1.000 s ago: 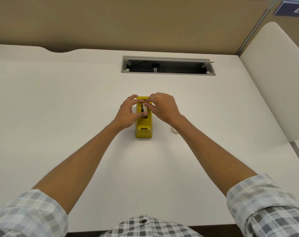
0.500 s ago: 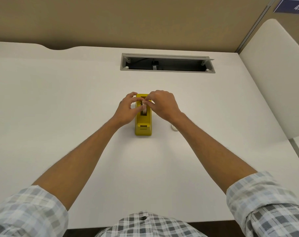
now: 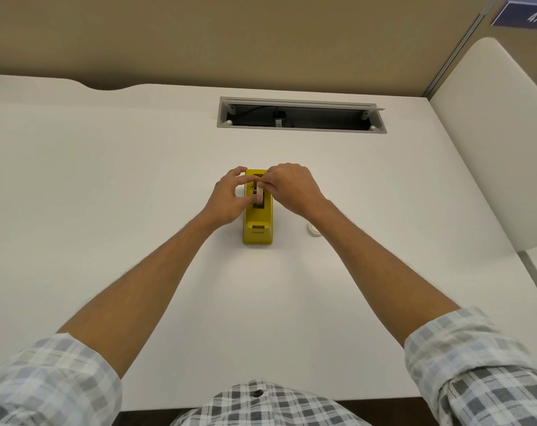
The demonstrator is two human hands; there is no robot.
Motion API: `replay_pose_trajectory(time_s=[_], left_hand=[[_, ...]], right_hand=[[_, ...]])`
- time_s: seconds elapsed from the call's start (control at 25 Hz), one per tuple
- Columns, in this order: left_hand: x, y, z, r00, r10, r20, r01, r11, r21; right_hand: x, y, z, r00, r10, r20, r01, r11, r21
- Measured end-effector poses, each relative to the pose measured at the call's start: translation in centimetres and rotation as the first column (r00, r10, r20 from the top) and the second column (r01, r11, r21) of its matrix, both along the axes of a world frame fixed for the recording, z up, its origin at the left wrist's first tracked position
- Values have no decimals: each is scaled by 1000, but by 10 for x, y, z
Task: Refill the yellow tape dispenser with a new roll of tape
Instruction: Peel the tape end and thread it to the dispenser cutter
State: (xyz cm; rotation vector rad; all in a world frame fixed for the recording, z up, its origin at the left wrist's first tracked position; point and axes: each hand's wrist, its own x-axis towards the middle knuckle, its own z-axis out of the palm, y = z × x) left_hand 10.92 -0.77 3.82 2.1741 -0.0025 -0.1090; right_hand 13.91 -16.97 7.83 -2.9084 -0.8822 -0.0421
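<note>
Both hands meet mid-frame: left hand [image 3: 227,196] and right hand [image 3: 288,186] pinch the tape roll [image 3: 259,196] in the yellow dispenser [image 3: 258,222] on the counter [image 3: 107,179]. Light, rigid roll; grip its flat sides.

- A yellow dispenser [image 3: 257,222] stands on the white desk [image 3: 107,186], its cutter end toward the person.
- A tape roll [image 3: 259,196] sits upright in the dispenser's slot.
- The left hand [image 3: 230,196] and right hand [image 3: 292,187] both pinch the roll from either side.
- A small white ring [image 3: 313,230] lies just right of the dispenser.
- A cable slot [image 3: 301,117] is open near the desk's far edge.
</note>
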Motion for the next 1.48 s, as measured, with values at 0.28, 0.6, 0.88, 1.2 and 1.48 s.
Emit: replay_pose_trajectory(time_s=[0.28,0.6,0.88,1.2,1.48], left_hand=[[-2,-1,-1,1000,0,25,1,1000,-30],[-3,-6,-8,1000,14,26,-14,1000,3],[-6,-4,-9,998,11,65,-9,999,-31],[-4,-5,-10,997,10,73,-8,1000,-30],[0,-3,-11,999,19,33,-19,1000,-16]], right_hand=[[0,0,4,999,-41,-15,42,998,46],[0,-1,-1,999,-45,10,44,998,46],[2,0,0,998,-52,30,51,998,47],[2,-1,1,998,-65,0,64,996,67],[2,-1,3,999,-26,35,27,999,-19]])
